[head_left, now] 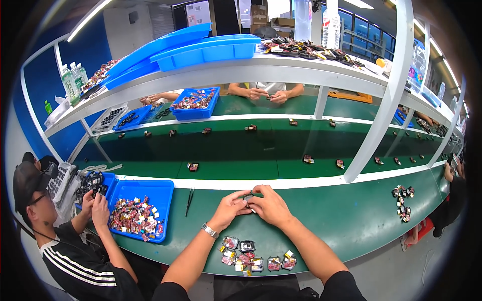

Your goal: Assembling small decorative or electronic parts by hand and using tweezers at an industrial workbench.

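Over the green bench, my left hand and my right hand meet with bent fingers. Between their fingertips is a small dark-rimmed casing, mostly covered by the fingers. A light bit shows under the right fingers; I cannot make out what it is. Close to the bench's front edge, between my forearms, lies a group of small electronic units with clear or black casings, red wires and yellow and white pieces. A pair of black tweezers lies left of my hands.
Left stands a blue tray heaped with wired parts. Beside it a co-worker handles black pieces. Across the belt, carrying spaced units, another person's hands work. A white post rises at right, near more units. Overhead runs a loaded shelf.
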Motion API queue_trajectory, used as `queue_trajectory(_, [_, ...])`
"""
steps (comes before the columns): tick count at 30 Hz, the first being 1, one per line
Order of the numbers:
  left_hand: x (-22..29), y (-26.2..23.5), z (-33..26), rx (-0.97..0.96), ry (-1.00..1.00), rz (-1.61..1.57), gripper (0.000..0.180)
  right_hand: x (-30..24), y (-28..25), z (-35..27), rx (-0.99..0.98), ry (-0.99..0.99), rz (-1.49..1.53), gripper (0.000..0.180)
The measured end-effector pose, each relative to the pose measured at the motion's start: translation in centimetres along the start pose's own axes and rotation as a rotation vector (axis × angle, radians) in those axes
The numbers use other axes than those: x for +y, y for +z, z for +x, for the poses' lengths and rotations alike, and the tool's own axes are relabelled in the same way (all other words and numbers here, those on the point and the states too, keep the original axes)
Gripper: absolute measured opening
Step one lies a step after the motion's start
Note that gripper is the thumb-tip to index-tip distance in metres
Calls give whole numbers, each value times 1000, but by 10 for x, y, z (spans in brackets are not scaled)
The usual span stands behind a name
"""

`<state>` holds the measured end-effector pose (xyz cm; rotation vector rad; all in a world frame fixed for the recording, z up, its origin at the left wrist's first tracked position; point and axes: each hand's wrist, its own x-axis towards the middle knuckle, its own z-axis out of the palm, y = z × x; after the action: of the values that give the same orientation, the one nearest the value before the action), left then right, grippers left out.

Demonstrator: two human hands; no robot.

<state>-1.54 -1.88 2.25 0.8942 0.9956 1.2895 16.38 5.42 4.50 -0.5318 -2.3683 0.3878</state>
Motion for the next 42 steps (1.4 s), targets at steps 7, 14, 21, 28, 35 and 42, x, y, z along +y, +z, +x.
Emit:
queue_trajectory(7, [-2, -5, 2, -102, 29, 37, 44, 6, 11, -4, 83, 166, 220, 10])
queue_trajectory(14, [-1, -4, 2, -77, -12, 20, 38, 2, 0, -4, -2, 148, 271, 10])
queue_trajectory(21, [-7, -6, 3, -78, 29, 13, 33, 1, 14, -11, 83, 178, 259, 11])
queue_trajectory(28, [-8, -8, 3, -91, 23, -26, 33, -4, 18, -10, 148, 148, 233, 11])
queue_trajectory(35, [-4, -5, 1, -77, 15, -24, 31, -1, 30, -13, 182, 271, 362, 14])
queue_trajectory(42, [-10, -12, 3, -62, 1, -48, 31, 2, 26, -12, 149, 213, 351, 14])
